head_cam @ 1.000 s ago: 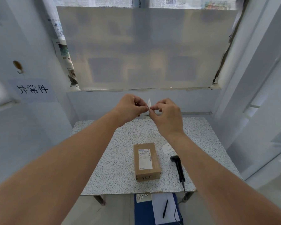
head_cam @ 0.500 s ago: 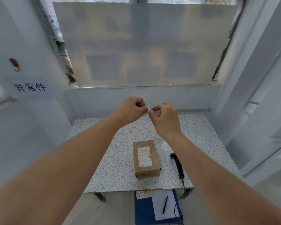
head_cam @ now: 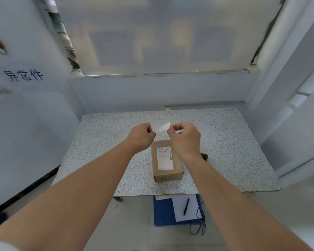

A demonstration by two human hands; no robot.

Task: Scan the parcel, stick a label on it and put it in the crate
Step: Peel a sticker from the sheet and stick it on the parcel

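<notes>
A small brown cardboard parcel (head_cam: 167, 161) with a white shipping label on top lies on the speckled table (head_cam: 107, 142). Just above its far end, my left hand (head_cam: 141, 135) and my right hand (head_cam: 186, 137) pinch a small white label (head_cam: 163, 127) between them, one hand at each end. The black scanner (head_cam: 205, 157) lies to the right of the parcel, mostly hidden behind my right forearm. No crate is in view.
Under the table's front edge sits a blue board (head_cam: 162, 211) with a white sheet and a black pen (head_cam: 186, 206), and a black cable (head_cam: 198, 227) loops beside it. Walls close in on the left, back and right.
Both hands have come down from in front of the wall to just above the parcel, and the label is now stretched out between them. The view has tilted downward.
</notes>
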